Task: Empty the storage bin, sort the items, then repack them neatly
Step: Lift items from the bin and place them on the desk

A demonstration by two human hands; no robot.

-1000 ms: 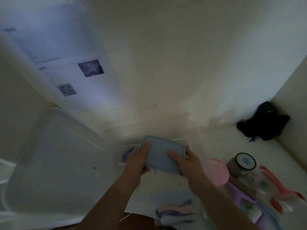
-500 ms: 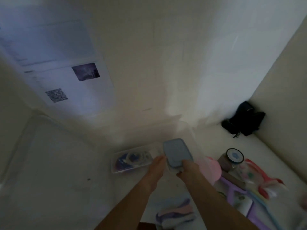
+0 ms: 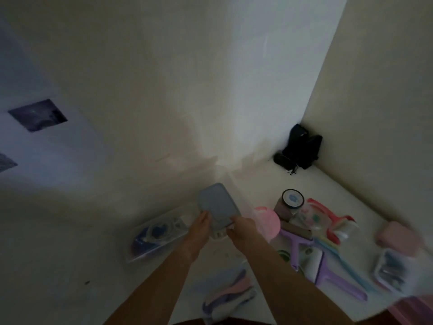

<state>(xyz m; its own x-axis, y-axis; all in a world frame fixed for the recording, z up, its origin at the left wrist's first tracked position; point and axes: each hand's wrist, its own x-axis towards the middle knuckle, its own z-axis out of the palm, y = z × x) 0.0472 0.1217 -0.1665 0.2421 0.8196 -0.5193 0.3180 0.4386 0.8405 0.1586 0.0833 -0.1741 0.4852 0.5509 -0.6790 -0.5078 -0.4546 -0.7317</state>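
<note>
A clear flat case of blue bits lies at the white surface's left side. Beside it the left hand and right hand both grip the near end of a grey-lidded container, fingers curled round its edges, holding it above the surface, probably to carry it steadily (the bin itself I cannot make out). Rightward, sorted things crowd the landing room: a pink round lid, a jar, purple brushes, a small clear box. A black bundle sits in the far corner.
</note>
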